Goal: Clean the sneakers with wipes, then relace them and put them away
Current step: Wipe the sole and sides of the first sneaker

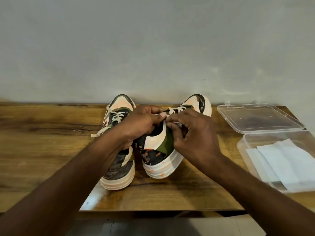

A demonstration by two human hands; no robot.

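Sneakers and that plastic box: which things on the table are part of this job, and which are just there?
Part of the job:
right sneaker, its lace pinched by left hand and right hand
left sneaker
wipes in clear box

Just there:
box lid
wooden table

Both bare forearms reach forward from the lower corners and draw together in the middle, wrists slightly bent. The left hand (142, 124) shows its back, its fingers (154, 109) curled inward and its thumb stretched to the right, the pale nail plain to see. The right hand (192, 133) sits just beside it, knuckles up, fingers bent and bunched in a pinch, its fingertips almost meeting the left thumb.
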